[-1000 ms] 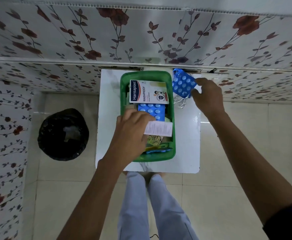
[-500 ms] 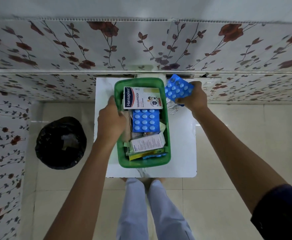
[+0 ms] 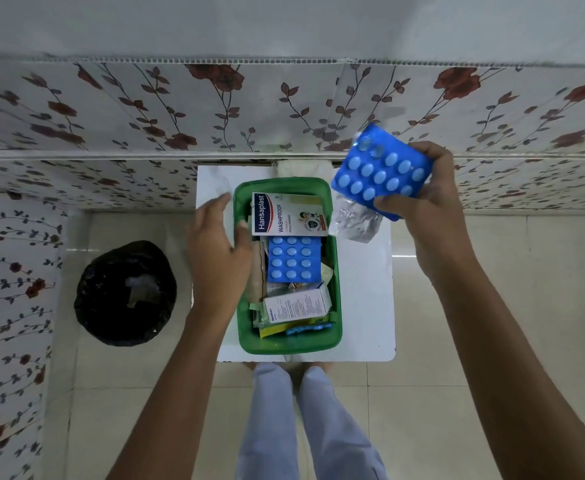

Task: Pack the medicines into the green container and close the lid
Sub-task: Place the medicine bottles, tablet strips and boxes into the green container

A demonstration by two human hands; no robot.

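Observation:
The green container (image 3: 336, 303) stands open on a small white table (image 3: 367, 299). Inside it lie a Hansaplast box (image 3: 289, 214), a blue blister pack (image 3: 292, 259), a white medicine box (image 3: 298, 306) and other packets. My left hand (image 3: 220, 247) rests on the container's left rim, thumb over the edge. My right hand (image 3: 426, 199) holds a second blue blister strip (image 3: 379, 173) up above the table's far right corner. A silver foil strip (image 3: 355, 220) lies on the table just right of the container. No lid is visible.
A black-lined waste bin (image 3: 126, 294) stands on the tiled floor left of the table. Floral-patterned walls close in behind and to the left. My legs in light trousers (image 3: 304, 417) are right against the table's near edge.
My left hand left the white medicine box inside the container and moved to the left rim. My right hand lifted the blue blister strip up and to the right.

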